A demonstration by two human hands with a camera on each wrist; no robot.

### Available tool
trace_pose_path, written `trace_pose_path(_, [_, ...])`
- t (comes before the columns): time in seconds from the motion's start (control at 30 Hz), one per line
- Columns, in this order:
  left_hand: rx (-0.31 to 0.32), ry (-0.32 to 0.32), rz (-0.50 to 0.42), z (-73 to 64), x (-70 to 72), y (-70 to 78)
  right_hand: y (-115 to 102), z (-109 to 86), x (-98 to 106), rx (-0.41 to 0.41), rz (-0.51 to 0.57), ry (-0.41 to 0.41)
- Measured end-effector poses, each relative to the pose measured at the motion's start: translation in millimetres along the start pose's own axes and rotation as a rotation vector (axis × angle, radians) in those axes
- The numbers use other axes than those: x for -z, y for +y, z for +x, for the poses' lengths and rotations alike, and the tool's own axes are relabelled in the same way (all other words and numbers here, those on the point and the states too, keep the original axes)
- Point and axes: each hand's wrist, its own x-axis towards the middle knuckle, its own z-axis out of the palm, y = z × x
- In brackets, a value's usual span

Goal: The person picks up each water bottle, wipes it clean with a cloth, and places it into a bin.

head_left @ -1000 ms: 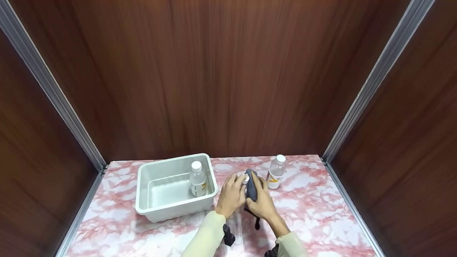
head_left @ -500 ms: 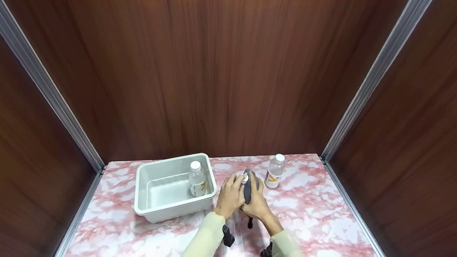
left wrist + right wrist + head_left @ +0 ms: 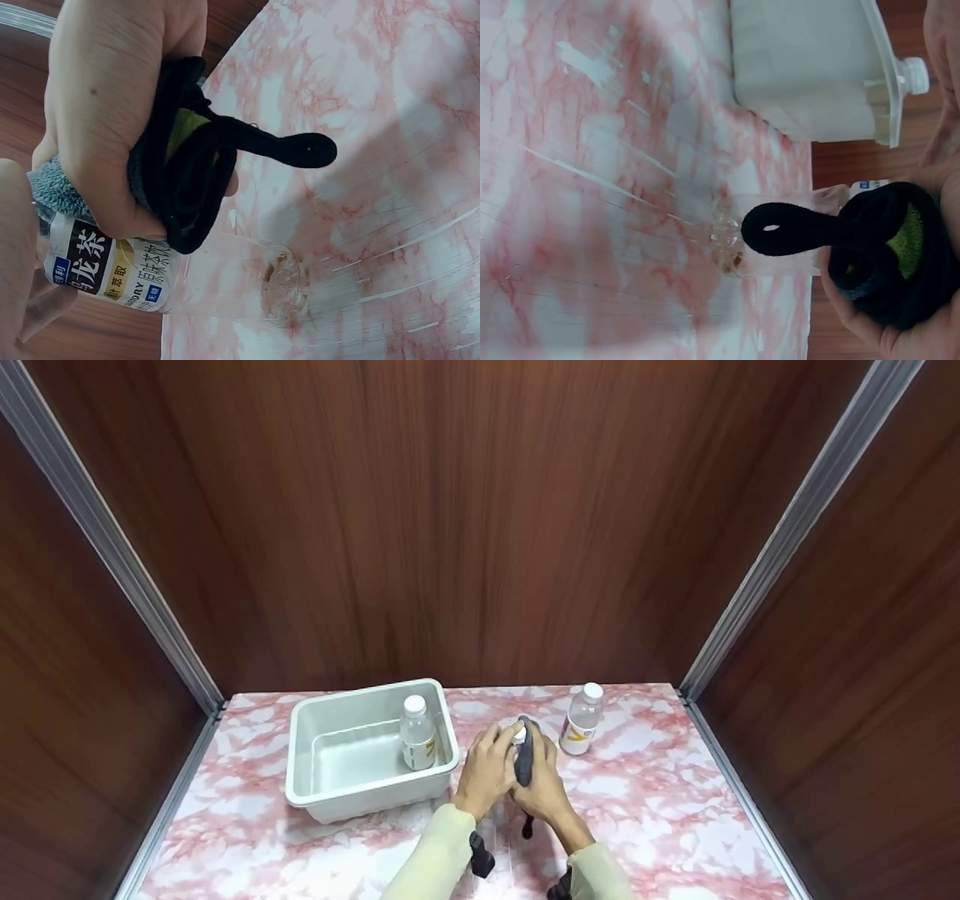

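Between both hands stands a clear plastic bottle (image 3: 112,266) with a white cap (image 3: 519,734), its label visible in the left wrist view. My left hand (image 3: 484,769) grips the bottle's upper part from the left, fingers at the cap. My right hand (image 3: 546,791) holds a dark grey cloth (image 3: 525,757) against the bottle's right side. Black trim, a hanging loop (image 3: 784,229) and a green patch (image 3: 909,244) show on the cloth in the right wrist view. Its base is on the table in the left wrist view. Much of the bottle's body is hidden by hands and cloth.
A pale grey bin (image 3: 375,787) is to the left, with a similar capped bottle (image 3: 418,739) upright inside at its right side. Another bottle (image 3: 581,724) stands right of my hands. The marbled pink-and-white table (image 3: 652,810) is enclosed by brown wood-grain panels (image 3: 480,525).
My right hand has shifted slightly left and turned with the cloth, its loop swinging left. The left hand keeps its hold on the bottle. The head view has shifted slightly.
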Motion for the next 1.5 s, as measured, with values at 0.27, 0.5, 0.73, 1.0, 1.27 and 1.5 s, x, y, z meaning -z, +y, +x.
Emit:
trace_pose_path(0.27, [-0.001, 0.006, 0.015, -0.5, -0.5, -1.8, 7.2, -2.0, -5.1, -0.035, 0.052, -0.003])
trace_pose_path(0.5, [0.011, -0.020, 0.020, -0.2, -0.7, -0.7, 16.0, -6.5, -9.6, -0.105, 0.094, -0.022])
trace_pose_path(0.73, [0.001, -0.005, 0.020, -1.3, -1.7, 0.4, 27.1, -15.2, -15.6, -0.168, 0.078, -0.074])
trace_pose_path(1.0, [-0.002, -0.004, 0.042, -0.6, -2.2, -0.9, 37.1, -17.6, -22.8, -0.208, 0.063, -0.130])
trace_pose_path(1.27, [0.008, -0.007, 0.039, -0.4, -0.7, -0.6, 39.9, -18.0, -24.9, -0.207, 0.070, -0.147])
trace_pose_path(1.5, [0.004, -0.001, 0.038, -1.9, -2.7, -0.4, 42.3, -21.8, -26.1, -0.225, 0.085, -0.168])
